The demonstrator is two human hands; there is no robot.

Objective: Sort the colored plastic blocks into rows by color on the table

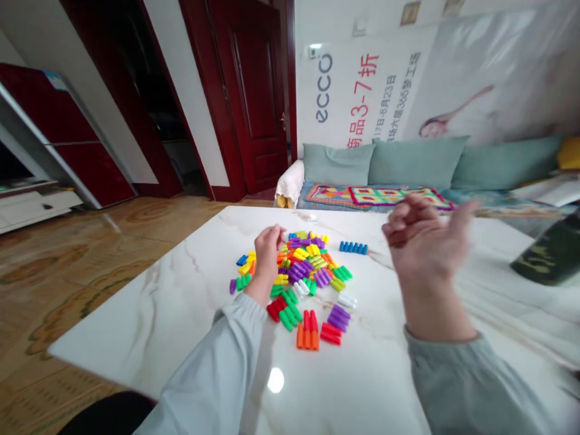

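My left hand [267, 252] is over the left side of a pile of colourful plastic toy blocks [301, 270], its fingers curled together. Whether anything sits in that grip is hidden. Blurred by motion, my right hand [423, 244] is raised above the table to the right, palm showing, thumb spread from half-bent fingers, nothing in it. Between the hands, behind the pile, lies a joined row of blue blocks [354, 248]. Closest to me are an orange-and-red block piece [308, 331], a red one [330, 333] and a purple one [339, 318].
The pieces lie on a white marbled table [181, 290]. A dark green bottle-like object [550, 251] lies at its right. Behind stands a sofa with green cushions [417, 162]; a dark red door [256, 90] is further left.
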